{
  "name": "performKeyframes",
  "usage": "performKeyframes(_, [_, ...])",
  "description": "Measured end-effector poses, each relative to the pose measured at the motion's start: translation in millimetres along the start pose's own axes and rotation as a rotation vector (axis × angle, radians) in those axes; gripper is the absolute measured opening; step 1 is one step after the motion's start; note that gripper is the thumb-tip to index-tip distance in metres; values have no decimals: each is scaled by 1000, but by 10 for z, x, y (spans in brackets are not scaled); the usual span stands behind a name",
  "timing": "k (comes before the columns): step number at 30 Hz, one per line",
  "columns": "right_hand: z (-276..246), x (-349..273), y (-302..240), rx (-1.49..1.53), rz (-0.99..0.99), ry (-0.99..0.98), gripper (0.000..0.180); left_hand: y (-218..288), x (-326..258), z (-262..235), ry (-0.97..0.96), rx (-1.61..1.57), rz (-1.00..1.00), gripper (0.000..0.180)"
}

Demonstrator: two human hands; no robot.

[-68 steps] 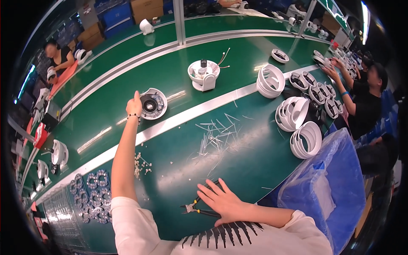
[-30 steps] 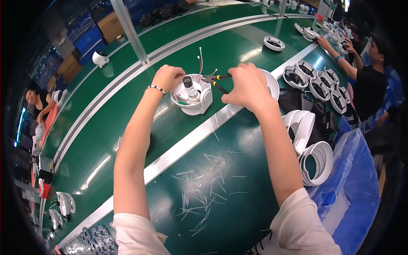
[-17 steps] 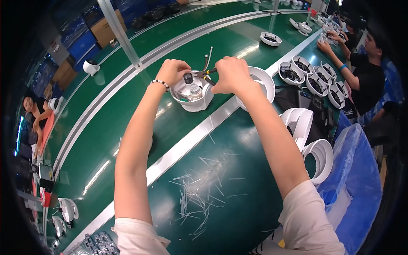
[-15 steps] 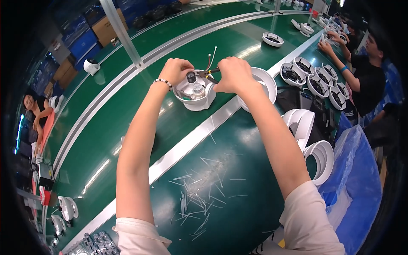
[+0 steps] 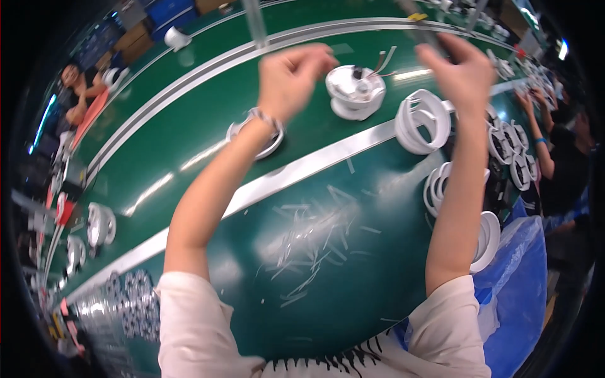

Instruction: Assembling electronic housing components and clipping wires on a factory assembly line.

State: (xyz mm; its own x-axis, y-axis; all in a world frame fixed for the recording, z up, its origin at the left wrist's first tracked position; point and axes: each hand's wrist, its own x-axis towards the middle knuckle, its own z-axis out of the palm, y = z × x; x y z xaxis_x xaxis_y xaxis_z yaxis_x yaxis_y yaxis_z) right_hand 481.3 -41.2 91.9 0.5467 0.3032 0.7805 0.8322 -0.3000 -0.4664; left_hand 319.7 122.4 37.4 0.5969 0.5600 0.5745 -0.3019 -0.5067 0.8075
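Observation:
Both my hands are raised over a green conveyor table [image 5: 189, 126], and both are blurred. My left hand [image 5: 293, 79], with a bead bracelet on the wrist, is curled into a loose fist with nothing visible in it. My right hand [image 5: 457, 69] is closed around a thin dark tool with a yellow spot, the pliers [image 5: 416, 25], which stick up and to the left. Between the hands sits a white round lamp housing [image 5: 355, 91] with loose wires sticking out of its top. Neither hand touches it. A second round housing [image 5: 255, 135] lies under my left wrist.
White plastic rings stand right of the housing [image 5: 422, 120] and in stacks at the table's right edge [image 5: 488, 233]. Cut wire scraps [image 5: 315, 233] litter the near table. A blue plastic bag [image 5: 517, 283] hangs at right. A co-worker [image 5: 561, 157] handles rings there; another person [image 5: 79, 88] sits far left.
Both hands have let go of the white housing and lifted apart, the left to the left, the right up and right. The housing stays on the table.

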Motion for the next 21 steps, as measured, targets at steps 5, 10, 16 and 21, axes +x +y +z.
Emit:
performKeyframes(5, [-623, -290, -539, 669, 65, -72, 39, 474, -1602, -107, -811, 278, -98, 50])
performKeyframes(10, [-768, -875, -771, 709, 62, -265, 39, 739, -2336, -650, -527, 261, -101, 11])
performKeyframes(16, [-876, -1758, -882, 596, 34, -434, 51, 1201, -3075, -1547, -7, 685, -162, 10])
performKeyframes(21, [-947, -2857, -1206, 402, -181, -655, 54, 1089, -3823, -2903, 568, 1084, -423, 15])
